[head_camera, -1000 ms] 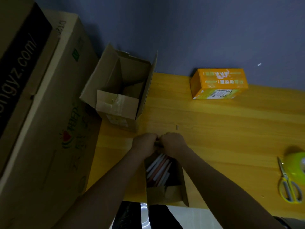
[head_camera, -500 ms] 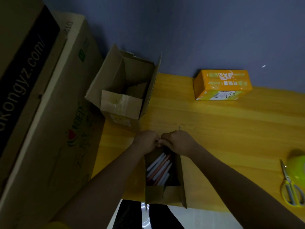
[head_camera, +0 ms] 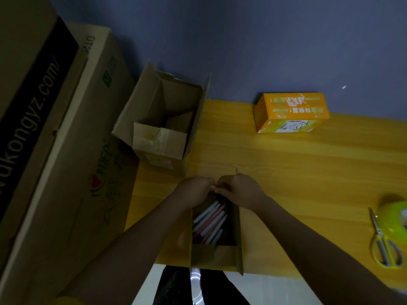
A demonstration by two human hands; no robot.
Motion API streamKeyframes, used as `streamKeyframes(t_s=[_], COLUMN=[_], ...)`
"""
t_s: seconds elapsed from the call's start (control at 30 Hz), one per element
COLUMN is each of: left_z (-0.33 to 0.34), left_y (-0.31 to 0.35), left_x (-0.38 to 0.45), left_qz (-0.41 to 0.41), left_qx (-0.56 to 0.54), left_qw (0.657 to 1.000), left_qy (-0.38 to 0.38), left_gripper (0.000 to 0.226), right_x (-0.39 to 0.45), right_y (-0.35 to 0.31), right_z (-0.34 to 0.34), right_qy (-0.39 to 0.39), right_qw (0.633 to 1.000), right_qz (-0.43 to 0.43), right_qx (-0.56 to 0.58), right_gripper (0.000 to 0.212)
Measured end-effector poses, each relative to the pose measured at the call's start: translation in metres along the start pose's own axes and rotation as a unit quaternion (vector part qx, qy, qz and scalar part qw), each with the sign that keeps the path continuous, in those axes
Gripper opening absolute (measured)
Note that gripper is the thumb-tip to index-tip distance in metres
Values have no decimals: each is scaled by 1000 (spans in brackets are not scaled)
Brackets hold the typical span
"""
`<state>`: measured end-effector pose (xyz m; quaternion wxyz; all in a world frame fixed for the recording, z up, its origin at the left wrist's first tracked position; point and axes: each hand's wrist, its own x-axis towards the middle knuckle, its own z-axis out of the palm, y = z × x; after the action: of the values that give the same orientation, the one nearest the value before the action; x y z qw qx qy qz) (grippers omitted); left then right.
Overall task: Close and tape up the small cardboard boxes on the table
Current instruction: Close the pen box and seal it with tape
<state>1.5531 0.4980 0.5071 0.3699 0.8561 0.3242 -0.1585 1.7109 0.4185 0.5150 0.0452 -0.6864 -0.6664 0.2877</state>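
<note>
Here, at the near edge of the worktop (head_camera: 286,172), the small box (head_camera: 217,254) of pens is open; its far flap is pinched by both hands (head_camera: 214,190), fingers curled; the flap could slip or tear; farther back, the empty box (head_camera: 163,133) could be bumped.

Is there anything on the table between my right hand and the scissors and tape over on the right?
Nothing visible: only bare table lies between the right hand and the scissors beside the tape.
</note>
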Motion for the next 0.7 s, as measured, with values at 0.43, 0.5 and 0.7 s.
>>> streamKeyframes(t_s=[0.43,0.5,0.7], left_z=[2,-2,-9], left_y=[37,44,106], left_x=[20,13,3], left_qz=[-93,-91,49], left_qx=[164,154,91], left_qw=[982,984,988], left_qy=[-2,10,119], left_gripper=[75,85,60], right_x=[-26,-45,-126], right_y=[3,9,36], right_z=[10,10,15], right_qy=[164,187,254], right_qw=[974,967,931], right_qz=[73,89,214], right_qx=[141,151,154], right_gripper=[46,44,35])
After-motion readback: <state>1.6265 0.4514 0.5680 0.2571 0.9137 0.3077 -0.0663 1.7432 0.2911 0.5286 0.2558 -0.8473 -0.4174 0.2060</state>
